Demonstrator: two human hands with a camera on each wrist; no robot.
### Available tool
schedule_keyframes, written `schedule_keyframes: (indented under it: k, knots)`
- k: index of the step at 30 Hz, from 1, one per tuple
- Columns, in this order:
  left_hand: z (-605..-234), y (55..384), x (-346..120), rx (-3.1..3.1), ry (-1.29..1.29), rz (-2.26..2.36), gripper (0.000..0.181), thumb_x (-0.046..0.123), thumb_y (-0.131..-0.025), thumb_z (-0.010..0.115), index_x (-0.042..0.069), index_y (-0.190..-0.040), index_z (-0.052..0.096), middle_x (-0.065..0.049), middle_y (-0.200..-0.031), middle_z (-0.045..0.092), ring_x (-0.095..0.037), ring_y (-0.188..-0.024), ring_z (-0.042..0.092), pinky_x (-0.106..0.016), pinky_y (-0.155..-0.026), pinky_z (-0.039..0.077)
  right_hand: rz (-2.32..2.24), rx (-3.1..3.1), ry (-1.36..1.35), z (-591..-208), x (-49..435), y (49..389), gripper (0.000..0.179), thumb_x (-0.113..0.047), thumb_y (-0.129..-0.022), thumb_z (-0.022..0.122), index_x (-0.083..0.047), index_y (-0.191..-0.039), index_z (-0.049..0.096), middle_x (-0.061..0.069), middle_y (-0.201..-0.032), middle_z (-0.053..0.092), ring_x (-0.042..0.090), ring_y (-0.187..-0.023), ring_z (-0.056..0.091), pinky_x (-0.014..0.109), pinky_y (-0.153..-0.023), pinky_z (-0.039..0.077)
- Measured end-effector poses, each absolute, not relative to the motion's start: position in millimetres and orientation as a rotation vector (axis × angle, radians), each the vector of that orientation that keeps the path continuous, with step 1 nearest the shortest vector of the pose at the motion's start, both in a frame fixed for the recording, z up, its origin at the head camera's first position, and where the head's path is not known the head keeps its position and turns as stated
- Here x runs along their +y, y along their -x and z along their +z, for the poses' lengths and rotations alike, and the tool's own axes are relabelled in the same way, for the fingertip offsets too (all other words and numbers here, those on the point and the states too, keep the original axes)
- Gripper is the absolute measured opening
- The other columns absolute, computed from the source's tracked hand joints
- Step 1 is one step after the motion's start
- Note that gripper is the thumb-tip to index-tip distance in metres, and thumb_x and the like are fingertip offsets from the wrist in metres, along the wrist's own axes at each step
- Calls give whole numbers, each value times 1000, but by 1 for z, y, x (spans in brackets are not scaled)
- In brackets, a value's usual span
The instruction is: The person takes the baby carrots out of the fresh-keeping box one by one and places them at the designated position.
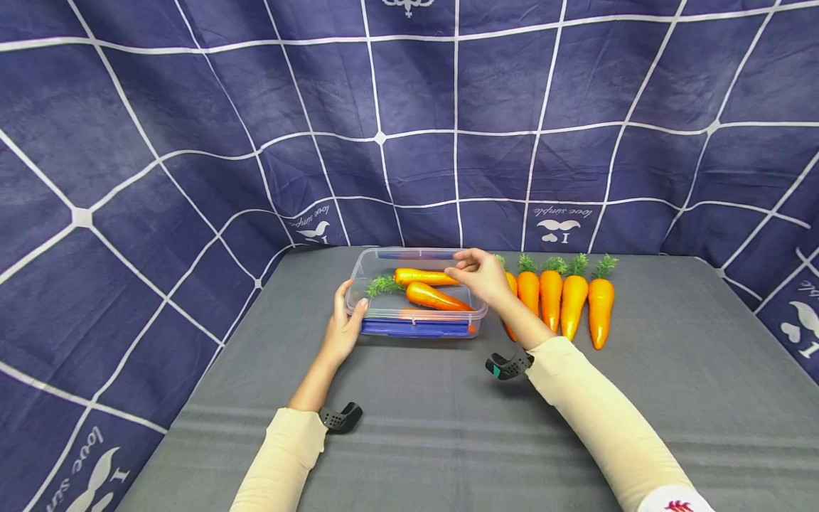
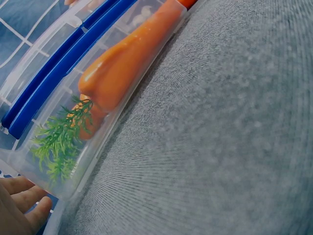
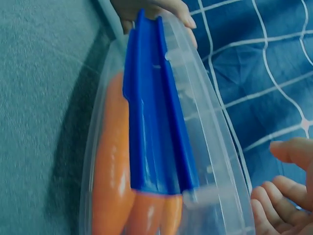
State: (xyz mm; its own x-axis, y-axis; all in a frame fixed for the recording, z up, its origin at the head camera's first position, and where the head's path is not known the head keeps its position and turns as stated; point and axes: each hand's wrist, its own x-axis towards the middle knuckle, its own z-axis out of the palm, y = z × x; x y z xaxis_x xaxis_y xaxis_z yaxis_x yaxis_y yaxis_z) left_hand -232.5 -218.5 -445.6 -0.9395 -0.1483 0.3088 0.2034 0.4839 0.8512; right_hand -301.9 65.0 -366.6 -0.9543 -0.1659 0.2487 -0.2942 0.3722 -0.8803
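A clear plastic food container [image 1: 419, 313] with blue side latches [image 1: 414, 328] stands lidless on the table. Orange carrots with green leafy tops lie inside, including a front carrot [image 1: 438, 297] and a rear carrot [image 1: 421, 276]. My left hand [image 1: 342, 327] grips the container's left end, its thumb at the rim and fingers along the outer wall. Above the container's right end is my right hand [image 1: 484, 276], with loosely bent fingers. In the right wrist view, the thumb and fingers of that right hand [image 3: 288, 196] are apart with nothing between them.
Right of the container, several more carrots [image 1: 550, 302] lie in a row, leafy tops toward the back; my right forearm partly covers some. A grey cloth [image 1: 409, 441] covers the table. A blue curtain with white lines [image 1: 416, 171] hangs behind and at the sides.
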Motion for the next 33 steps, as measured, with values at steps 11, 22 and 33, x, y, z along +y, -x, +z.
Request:
schedule_keyframes:
  k: [11, 22, 33]
  knots:
    - [-445, 233, -219, -2406, 24, -1453, 56, 32, -100, 52, 21, -149, 28, -29, -137, 48, -44, -116, 50, -58, -99, 35, 1476, -2750, -792, -375, 34, 305, 35, -13, -80, 79, 6, -106, 67, 9, -87, 67, 22, -81, 62, 30, -76, 48]
    - [-445, 233, -219, -2387, 58, -1471, 55, 31, -101, 52, 20, -149, 28, -29, -138, 46, -42, -117, 50, -58, -99, 34, 1443, -3070, -1156, -380, 27, 312, 35, -6, -85, 66, 12, -114, 61, 20, -103, 69, 25, -95, 64, 32, -90, 48]
    - [-444, 232, -219, -2395, 43, -1474, 56, 32, -101, 52, 21, -149, 28, -30, -135, 49, -42, -114, 51, -58, -99, 34, 1222, -3197, -1232, -382, 25, 315, 35, -18, -92, 60, 5, -118, 65, 11, -113, 66, 19, -99, 55, 30, -95, 42]
